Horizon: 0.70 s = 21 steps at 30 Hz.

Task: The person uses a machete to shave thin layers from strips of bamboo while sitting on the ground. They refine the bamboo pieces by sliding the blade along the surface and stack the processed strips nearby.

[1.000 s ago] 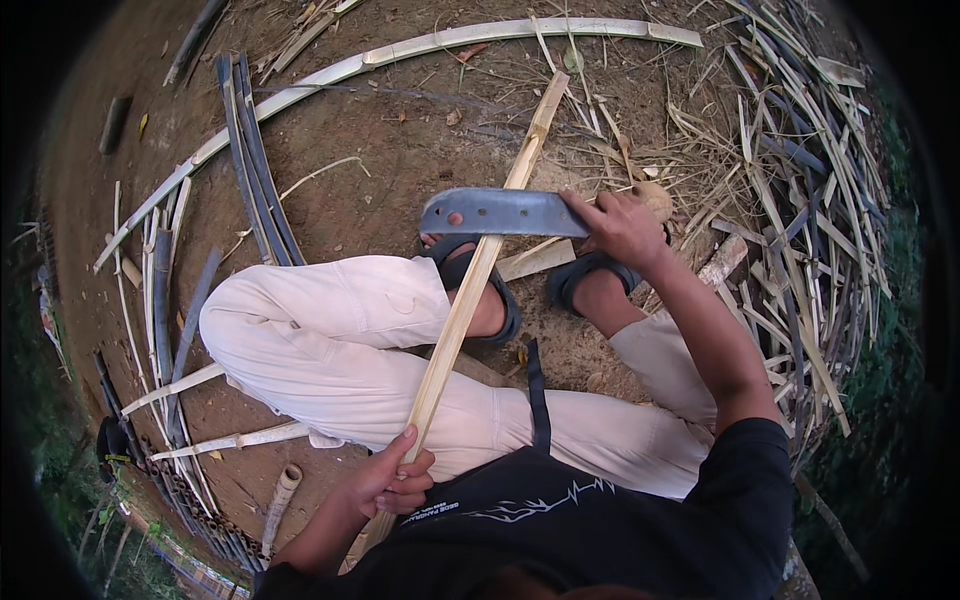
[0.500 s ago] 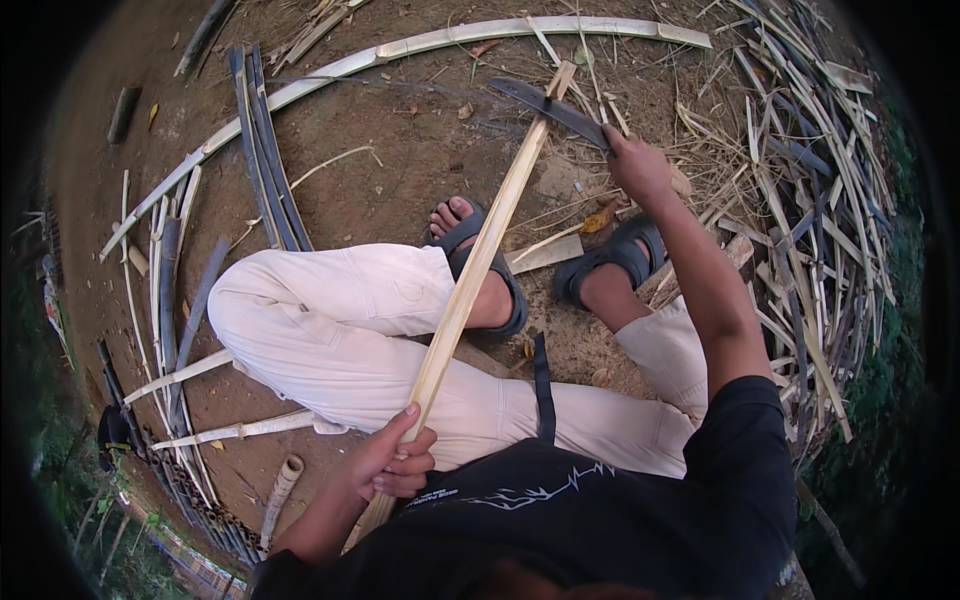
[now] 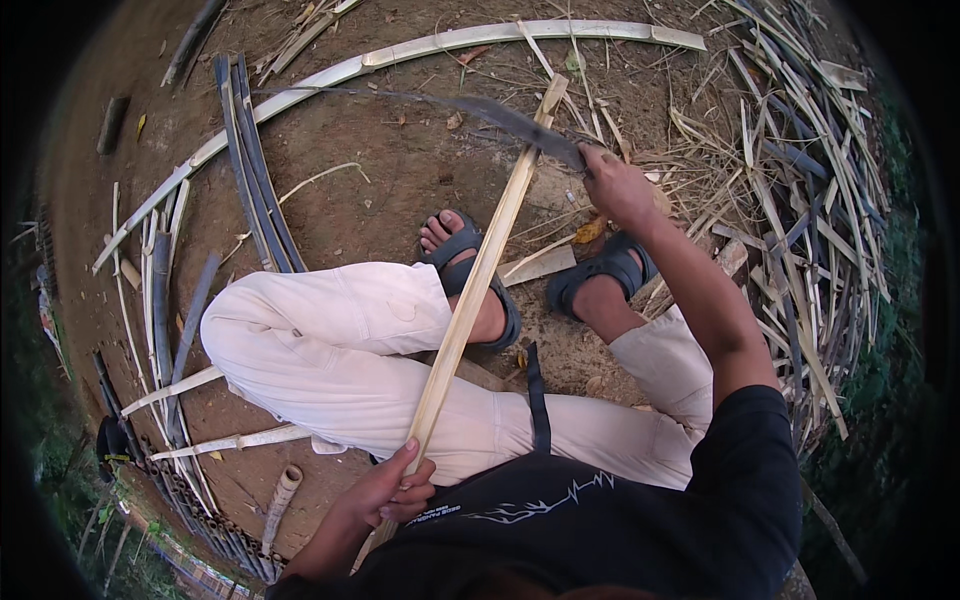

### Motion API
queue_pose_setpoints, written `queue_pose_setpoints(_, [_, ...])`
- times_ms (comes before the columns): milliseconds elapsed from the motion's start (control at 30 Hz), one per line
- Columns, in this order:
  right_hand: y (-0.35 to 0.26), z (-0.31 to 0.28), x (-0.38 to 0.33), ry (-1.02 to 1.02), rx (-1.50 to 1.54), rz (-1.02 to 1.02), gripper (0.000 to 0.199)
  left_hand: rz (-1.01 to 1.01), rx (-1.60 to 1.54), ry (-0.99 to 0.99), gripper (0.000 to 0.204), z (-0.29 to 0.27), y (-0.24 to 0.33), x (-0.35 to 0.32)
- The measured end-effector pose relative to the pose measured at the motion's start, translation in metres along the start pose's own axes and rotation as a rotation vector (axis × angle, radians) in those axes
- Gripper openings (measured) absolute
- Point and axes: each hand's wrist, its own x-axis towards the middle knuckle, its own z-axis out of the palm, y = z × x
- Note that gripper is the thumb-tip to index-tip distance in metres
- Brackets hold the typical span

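A long pale split bamboo strip point(image 3: 470, 305) slants from my lap up past my feet. My left hand point(image 3: 393, 490) is wrapped round its lower part, near my waist. My right hand point(image 3: 618, 187) grips a machete, its handle hidden inside the fist. The dark machete blade point(image 3: 520, 122) points left and crosses the strip a little below its far end. The strip passes over my trouser leg and beside my sandalled left foot point(image 3: 468, 262).
Behind the strip a long bamboo piece point(image 3: 420, 50) curves along the dirt. Dark bamboo slats point(image 3: 250, 170) lie at the left. Shavings and thin strips point(image 3: 815, 200) are heaped at the right. A short bamboo tube point(image 3: 283, 500) lies at lower left, near stacked poles point(image 3: 215, 525).
The machete and my right hand have come slightly nearer along the strip, and the blade sits lower on it. My left hand keeps its hold. The whole view has shifted a little.
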Motion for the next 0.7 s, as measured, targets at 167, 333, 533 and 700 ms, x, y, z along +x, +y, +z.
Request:
queue_pose_setpoints(167, [0.058,0.011,0.021,-0.179,-0.068,0.242,0.05,0.003,0.022,-0.016,0.059,-0.01,-0.013,-0.013])
queue_pose_setpoints(333, [0.048,0.016,0.018,-0.057,-0.007,0.148,0.042,-0.009,-0.009,-0.033,0.058,-0.011,-0.008,-0.004])
queue_pose_setpoints(533, [0.056,0.011,0.01,-0.044,-0.087,0.237,0.016,-0.015,0.14,0.077,0.061,-0.01,-0.018,-0.014])
queue_pose_setpoints(700, [0.044,0.021,0.005,-0.028,-0.083,0.175,0.016,-0.001,0.16,0.084,0.06,-0.001,-0.007,-0.006])
